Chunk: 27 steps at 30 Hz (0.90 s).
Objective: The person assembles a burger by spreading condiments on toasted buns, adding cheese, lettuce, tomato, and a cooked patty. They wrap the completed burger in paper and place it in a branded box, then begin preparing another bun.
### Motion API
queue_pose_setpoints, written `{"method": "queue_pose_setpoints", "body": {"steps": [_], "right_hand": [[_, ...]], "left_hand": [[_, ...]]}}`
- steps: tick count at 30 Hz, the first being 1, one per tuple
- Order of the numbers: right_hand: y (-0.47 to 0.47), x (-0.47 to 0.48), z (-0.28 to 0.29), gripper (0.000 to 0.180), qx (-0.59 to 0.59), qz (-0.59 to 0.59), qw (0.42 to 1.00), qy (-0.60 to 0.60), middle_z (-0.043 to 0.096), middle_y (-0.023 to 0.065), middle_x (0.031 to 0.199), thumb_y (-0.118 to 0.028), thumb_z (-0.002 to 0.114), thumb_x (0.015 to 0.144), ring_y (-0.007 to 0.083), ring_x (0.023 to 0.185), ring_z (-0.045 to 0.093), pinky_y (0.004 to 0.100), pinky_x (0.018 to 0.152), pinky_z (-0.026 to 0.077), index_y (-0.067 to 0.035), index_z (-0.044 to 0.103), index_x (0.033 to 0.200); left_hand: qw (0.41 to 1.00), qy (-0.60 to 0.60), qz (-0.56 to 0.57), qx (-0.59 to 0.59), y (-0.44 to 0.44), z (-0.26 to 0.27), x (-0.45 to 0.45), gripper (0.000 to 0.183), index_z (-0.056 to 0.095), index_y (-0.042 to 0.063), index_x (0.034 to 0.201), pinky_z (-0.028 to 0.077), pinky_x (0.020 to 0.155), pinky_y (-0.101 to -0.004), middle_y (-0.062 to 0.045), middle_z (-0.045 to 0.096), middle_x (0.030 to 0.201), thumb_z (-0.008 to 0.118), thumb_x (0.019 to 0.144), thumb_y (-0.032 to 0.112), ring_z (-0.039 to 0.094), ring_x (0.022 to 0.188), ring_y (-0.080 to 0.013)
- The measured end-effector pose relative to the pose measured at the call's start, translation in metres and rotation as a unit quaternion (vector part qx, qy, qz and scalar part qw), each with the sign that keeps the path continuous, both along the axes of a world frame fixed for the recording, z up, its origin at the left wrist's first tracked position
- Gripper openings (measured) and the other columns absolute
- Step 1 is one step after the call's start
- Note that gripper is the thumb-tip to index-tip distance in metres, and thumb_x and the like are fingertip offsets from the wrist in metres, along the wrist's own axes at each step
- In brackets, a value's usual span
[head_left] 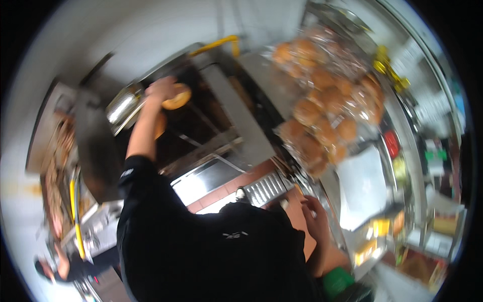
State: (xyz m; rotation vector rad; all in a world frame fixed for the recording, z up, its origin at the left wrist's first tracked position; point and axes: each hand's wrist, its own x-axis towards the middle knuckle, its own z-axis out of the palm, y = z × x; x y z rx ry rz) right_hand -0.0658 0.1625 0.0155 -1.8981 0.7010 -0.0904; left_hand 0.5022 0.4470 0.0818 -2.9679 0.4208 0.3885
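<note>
My left hand [163,88] reaches over the dark griddle [203,109], its fingers at the edge of a bun half [178,97]; blur leaves the grip uncertain. Another bun half [160,125] lies on the griddle, partly hidden by my left forearm. Beside that forearm is a shiny metal container [123,105]. Low at my right side, my right hand [314,215] hangs beside the counter edge with fingers slightly bent and apart, and nothing shows in it.
Clear plastic bags of buns [324,109] cover the counter right of the griddle. Near them lie a white sheet [362,188] and a red item [391,144]. A yellow pipe [215,44] runs behind the griddle. Another person [62,266] is at the lower left.
</note>
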Motion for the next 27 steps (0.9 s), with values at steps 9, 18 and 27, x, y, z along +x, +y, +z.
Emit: {"method": "queue_pose_setpoints", "body": {"steps": [9, 18, 27], "right_hand": [[-0.01, 0.039, 0.017, 0.031, -0.105, 0.055, 0.993, 0.0, 0.071, 0.0155, 0.112, -0.021, 0.063, 0.099, 0.0307, 0.1, 0.069, 0.041, 0.088, 0.054, -0.006, 0.063, 0.126], [-0.032, 0.026, 0.014, 0.036, -0.123, 0.091, 0.988, -0.032, 0.07, 0.0158, 0.117, -0.022, 0.063, 0.099, 0.0318, 0.107, 0.068, 0.0414, 0.093, 0.054, -0.005, 0.061, 0.131], [-0.054, 0.007, 0.002, 0.031, -0.115, 0.102, 0.987, -0.054, 0.069, 0.0175, 0.114, -0.028, 0.054, 0.1, 0.0392, 0.105, 0.066, 0.0473, 0.091, 0.052, -0.007, 0.065, 0.121]], "left_hand": [[0.999, -0.023, 0.023, -0.017, 0.006, -0.017, 0.013, 0.076, 0.065, 0.018, 0.132, 0.05, 0.105, -0.0454, -0.014, 0.066, 0.135, 0.075, 0.077, 0.07, 0.062, 0.127, -0.0338], [0.994, -0.08, -0.08, 0.001, 0.012, -0.027, 0.013, 0.066, 0.068, 0.014, 0.125, 0.052, 0.094, -0.0505, -0.017, 0.07, 0.123, 0.064, 0.087, 0.068, 0.066, 0.117, -0.0382], [0.992, 0.04, -0.016, -0.12, 0.028, -0.029, 0.029, 0.085, 0.056, 0.007, 0.145, 0.051, 0.046, -0.0346, -0.014, 0.071, 0.121, 0.085, 0.076, 0.048, 0.07, 0.076, -0.025]]}}
